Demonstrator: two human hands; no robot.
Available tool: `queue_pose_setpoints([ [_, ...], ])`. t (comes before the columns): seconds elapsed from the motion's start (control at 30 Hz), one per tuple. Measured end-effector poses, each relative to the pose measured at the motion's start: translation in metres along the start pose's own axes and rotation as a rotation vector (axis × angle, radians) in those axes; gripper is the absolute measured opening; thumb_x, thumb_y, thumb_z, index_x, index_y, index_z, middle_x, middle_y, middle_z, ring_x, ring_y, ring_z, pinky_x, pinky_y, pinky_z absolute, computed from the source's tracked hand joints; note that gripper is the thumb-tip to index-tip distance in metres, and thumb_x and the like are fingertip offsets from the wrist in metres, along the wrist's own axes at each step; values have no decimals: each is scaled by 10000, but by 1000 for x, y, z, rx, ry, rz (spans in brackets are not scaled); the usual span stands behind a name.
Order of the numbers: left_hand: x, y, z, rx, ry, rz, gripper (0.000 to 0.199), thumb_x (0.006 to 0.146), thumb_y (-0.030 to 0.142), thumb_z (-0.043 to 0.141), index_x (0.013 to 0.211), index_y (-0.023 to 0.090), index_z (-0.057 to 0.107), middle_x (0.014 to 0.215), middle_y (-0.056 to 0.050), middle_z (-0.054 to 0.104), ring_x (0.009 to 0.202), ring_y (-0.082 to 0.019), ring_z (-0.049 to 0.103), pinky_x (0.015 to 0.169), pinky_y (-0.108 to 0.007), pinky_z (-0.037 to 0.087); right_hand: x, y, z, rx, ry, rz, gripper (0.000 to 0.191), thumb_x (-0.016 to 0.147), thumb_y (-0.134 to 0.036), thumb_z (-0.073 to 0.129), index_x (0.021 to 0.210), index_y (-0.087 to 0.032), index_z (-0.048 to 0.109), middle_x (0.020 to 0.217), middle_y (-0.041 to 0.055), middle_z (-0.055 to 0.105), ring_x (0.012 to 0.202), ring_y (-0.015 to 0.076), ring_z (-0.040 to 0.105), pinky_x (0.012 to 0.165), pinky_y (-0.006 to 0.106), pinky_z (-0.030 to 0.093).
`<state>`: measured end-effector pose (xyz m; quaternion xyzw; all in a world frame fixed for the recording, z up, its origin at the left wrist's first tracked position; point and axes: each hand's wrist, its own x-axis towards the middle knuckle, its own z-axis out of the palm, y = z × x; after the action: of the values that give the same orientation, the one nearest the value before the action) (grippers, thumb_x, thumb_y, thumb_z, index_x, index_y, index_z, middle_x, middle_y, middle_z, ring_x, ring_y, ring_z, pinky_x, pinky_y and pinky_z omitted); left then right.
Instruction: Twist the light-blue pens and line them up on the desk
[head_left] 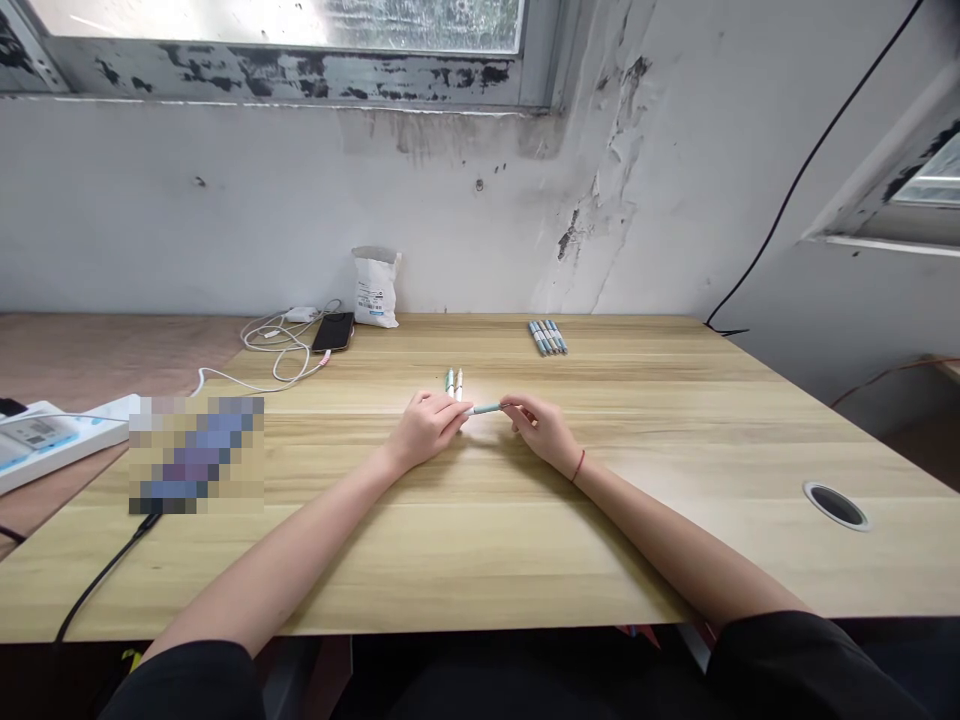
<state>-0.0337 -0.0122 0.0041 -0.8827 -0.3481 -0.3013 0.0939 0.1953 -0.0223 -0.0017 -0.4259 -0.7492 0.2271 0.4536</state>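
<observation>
A slim pen (487,408), white at one end and teal along its barrel, is held level above the table between my hands. My left hand (428,428) pinches its white end. At the other end, the fingertips of my right hand (541,430) are closed on the teal part; a red string circles that wrist. Just beyond my left fingers lie a green-and-white pen (449,381) and a mostly white pen (460,383), side by side, their near ends partly hidden by the hand. Farther back, several blue-grey pens (548,338) lie in a neat row.
On the wooden table (420,560), a phone (333,332) with a white cable (281,350) and a white packet (376,287) are at the back left. A pixelated object (199,455) and a power strip (75,435) are at left. A cable hole (836,506) is at right.
</observation>
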Motion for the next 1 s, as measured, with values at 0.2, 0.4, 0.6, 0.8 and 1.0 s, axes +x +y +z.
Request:
queue_pose_setpoints([
  [0.2, 0, 1, 0, -16, 16, 14, 213, 935, 252, 417, 1064, 211, 582, 989, -32, 678, 869, -132, 619, 788, -303, 365, 0, 2, 0, -54, 12, -18, 262, 878, -415, 456, 921, -212, 615, 768, 32, 633, 561, 134, 555, 577, 267, 452],
  [0.4, 2, 2, -2, 8, 71, -23, 193, 927, 266, 443, 1041, 221, 593, 990, -32, 671, 909, -138, 612, 781, -291, 374, 0, 1, -1, -147, -56, -47, 354, 920, -407, 379, 731, -185, 580, 588, 4, 560, 531, 115, 491, 537, 236, 395],
  [0.6, 3, 4, -2, 28, 83, -48, 194, 930, 269, 441, 1041, 224, 595, 995, -31, 671, 913, -139, 611, 770, -297, 367, 1, 2, 2, -87, -41, -81, 230, 863, -358, 498, 1018, -192, 532, 842, 39, 631, 577, 111, 547, 541, 230, 437],
  [0.8, 3, 4, -3, 51, 84, -40, 188, 928, 261, 446, 1033, 229, 599, 991, -29, 670, 912, -138, 607, 774, -301, 360, 0, 3, 1, -222, -124, -112, 197, 905, -351, 428, 873, -199, 551, 709, 6, 605, 565, 118, 525, 567, 242, 414],
  [1.0, 3, 3, -2, 61, 89, -42, 189, 928, 256, 444, 1034, 231, 598, 998, -34, 666, 926, -144, 602, 780, -303, 357, -1, 5, 2, -201, -34, -143, 132, 886, -307, 469, 944, -200, 520, 826, 26, 614, 593, 115, 537, 571, 236, 424],
])
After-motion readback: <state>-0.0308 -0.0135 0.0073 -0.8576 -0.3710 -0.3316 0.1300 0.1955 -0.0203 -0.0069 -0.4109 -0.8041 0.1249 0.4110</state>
